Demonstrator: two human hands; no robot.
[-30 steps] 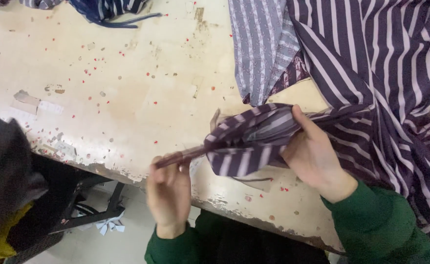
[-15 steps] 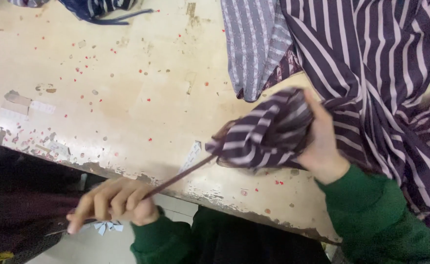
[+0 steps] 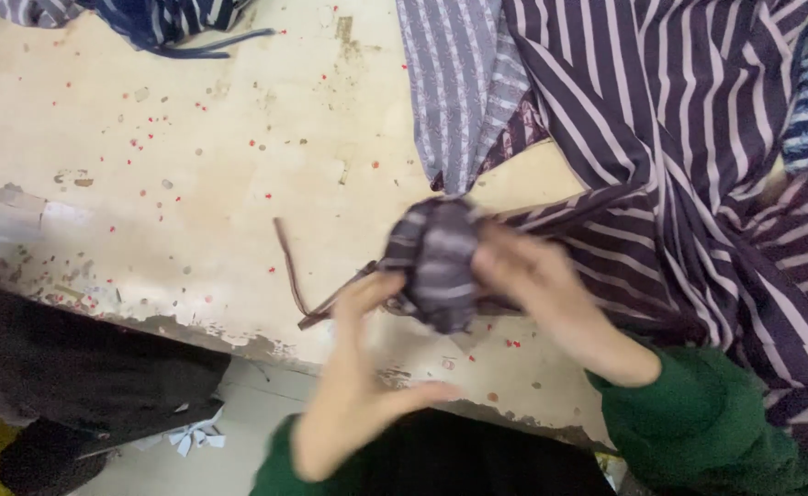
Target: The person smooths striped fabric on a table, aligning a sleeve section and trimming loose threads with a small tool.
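My right hand [image 3: 551, 298] grips a bunched wad of dark purple, white-striped fabric [image 3: 436, 262], part of a large striped garment [image 3: 689, 138] spread over the right of the worn cream table [image 3: 174, 165]. A thin dark fabric cord [image 3: 298, 280] trails from the wad onto the table. My left hand [image 3: 353, 367] is at the wad's lower left, fingers apart, touching the cord's end and the wad. Both hands are motion-blurred. Green sleeves cover my wrists.
A grey striped cloth [image 3: 464, 92] hangs over the table beside the garment. More dark striped fabric [image 3: 147, 18] lies at the far left edge. Small red specks dot the tabletop. Dark cloth [image 3: 83, 367] and paper scraps [image 3: 188, 436] lie below the table's chipped front edge.
My left hand, which had pulled the cord out down-left beyond the table edge, has come back up to the wad. The cord now lies slack on the table. The wad is more tightly bunched.
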